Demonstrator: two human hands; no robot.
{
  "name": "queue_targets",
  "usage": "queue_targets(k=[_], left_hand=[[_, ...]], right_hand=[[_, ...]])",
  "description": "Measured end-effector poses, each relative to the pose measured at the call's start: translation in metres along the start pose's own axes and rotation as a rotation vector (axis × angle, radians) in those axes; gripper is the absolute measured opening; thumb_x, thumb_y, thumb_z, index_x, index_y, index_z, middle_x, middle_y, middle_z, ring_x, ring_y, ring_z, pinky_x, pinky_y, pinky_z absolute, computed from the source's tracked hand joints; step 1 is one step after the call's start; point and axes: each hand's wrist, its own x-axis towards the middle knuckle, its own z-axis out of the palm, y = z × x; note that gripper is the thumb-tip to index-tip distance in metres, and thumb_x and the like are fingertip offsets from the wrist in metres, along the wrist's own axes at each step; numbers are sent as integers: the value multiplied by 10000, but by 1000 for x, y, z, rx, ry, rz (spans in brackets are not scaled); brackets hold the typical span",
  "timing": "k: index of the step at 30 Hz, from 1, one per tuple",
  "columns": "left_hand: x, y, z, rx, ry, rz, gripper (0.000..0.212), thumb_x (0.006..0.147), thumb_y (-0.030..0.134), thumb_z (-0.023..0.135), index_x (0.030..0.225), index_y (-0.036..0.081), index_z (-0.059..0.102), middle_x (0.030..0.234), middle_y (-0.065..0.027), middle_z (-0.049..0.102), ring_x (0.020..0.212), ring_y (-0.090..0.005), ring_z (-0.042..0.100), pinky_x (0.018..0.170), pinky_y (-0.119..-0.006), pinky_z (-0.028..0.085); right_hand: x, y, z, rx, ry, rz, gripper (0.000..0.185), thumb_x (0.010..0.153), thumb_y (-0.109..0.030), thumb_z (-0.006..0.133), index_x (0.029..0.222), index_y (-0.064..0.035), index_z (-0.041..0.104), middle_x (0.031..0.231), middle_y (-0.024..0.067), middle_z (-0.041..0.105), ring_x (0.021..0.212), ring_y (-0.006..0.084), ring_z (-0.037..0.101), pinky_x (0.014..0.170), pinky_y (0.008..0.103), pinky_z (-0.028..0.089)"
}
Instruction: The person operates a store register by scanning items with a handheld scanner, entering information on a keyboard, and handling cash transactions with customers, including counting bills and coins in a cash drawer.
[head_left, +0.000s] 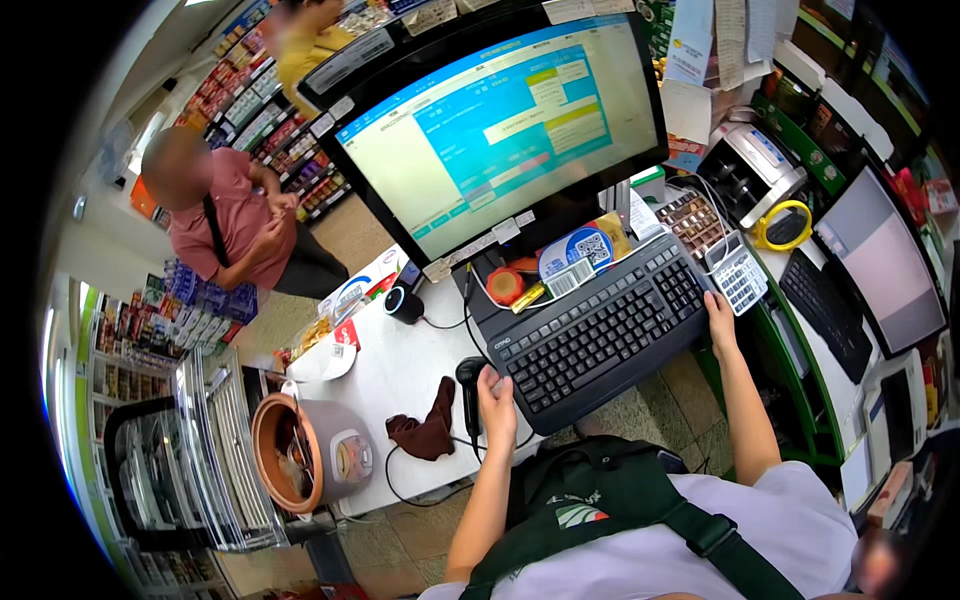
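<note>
A black computer keyboard (600, 337) lies tilted in front of a large monitor (487, 127) with a lit screen. My left hand (496, 397) is at the keyboard's left end, beside a black handheld barcode scanner (470, 397), fingers curled; whether it touches either is unclear. At the keyboard's right end is my right hand (720, 319), its fingers by the edge near a white calculator (739, 277). A brown cloth (427, 427) lies crumpled on the white counter. Between keyboard and monitor sit a red round-capped item (505, 286) and a card with a printed code (585, 251).
A cooker with a brown inner pot (285, 450) stands at the left, beside a glass-and-metal case (195, 457). Across the counter (375, 352) stands a person in a pink shirt (225, 210); another in yellow (307, 45) is farther back. Cables cross the counter. A second monitor (885, 255) stands right.
</note>
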Motion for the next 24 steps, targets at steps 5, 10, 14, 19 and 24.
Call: queue_targets(k=[5,10,14,19,24], left_hand=[[29,12,10,-120,33,-51,490,853,261,509,1252,36,336,1005,-30,511,838,-91,463,683,-211,358],[52,2,14,-85,141,-9,462,842,255,531,1201,-8,408,973,-46,505,879,-110,463,784,-219,363],[52,4,21,-106,131,-34,433,837,234,544,1187,2,439,969,-56,507,900,-118,464,816,-230,360],[49,15,17,-84,84,-62,428,839,224,544,1194,4,449,987,-62,521,906,-119,477,818,-227,362],[49,0,7,-96,60,-47,440,841,218,540,1207,-4,438,1068,-86,519,964,-130,477,844,-232,353]], right_hand=[[-5,6,-6,194,23,146,512,880,-401,397,1170,16,460,1141,75,502,1053,157,445,913,258,297],[4,36,-8,244,-17,56,644,884,-500,320,1233,37,388,1239,118,425,1132,210,393,944,284,280],[12,51,-17,222,31,-28,598,892,-472,324,1171,40,455,1156,105,490,1073,183,440,923,274,297],[-13,89,-44,-167,278,-94,446,891,-382,403,1093,4,499,1061,136,534,940,221,525,807,298,397],[-100,50,-8,168,-287,681,317,887,-217,359,1147,-45,416,872,89,521,794,224,584,650,332,480]])
